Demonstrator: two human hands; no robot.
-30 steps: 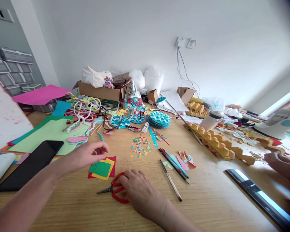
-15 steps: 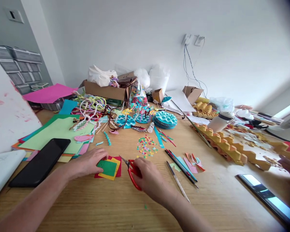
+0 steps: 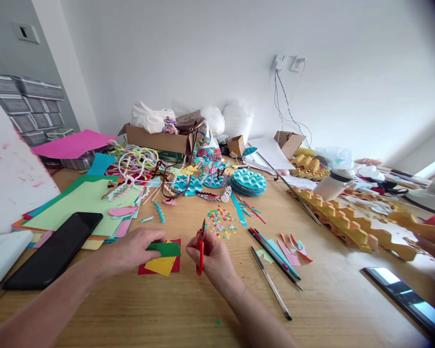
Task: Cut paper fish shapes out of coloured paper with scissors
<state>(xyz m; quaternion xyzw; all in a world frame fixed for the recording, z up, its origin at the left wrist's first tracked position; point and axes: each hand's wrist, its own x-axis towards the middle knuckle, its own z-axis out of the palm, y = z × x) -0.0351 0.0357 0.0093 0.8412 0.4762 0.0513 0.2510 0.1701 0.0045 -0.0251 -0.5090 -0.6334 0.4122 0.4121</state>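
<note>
My left hand pinches a small green paper piece and holds it tilted just above the table. Under it, a yellow paper piece overlaps a red paper piece on the wood. My right hand grips red-handled scissors, their blades pointing up and away from me, apart from the green paper. Beyond the scissors lies a scatter of small coloured paper dots.
Pens and paper scraps lie right of my right hand. A black phone rests beside stacked coloured sheets. Blue wavy discs stand behind. At the right are yellow egg-carton strips, another phone and another person's hand.
My left hand has lifted the green paper off the yellow piece and tilted it. My right hand has turned the scissors from pointing left to pointing up and away.
</note>
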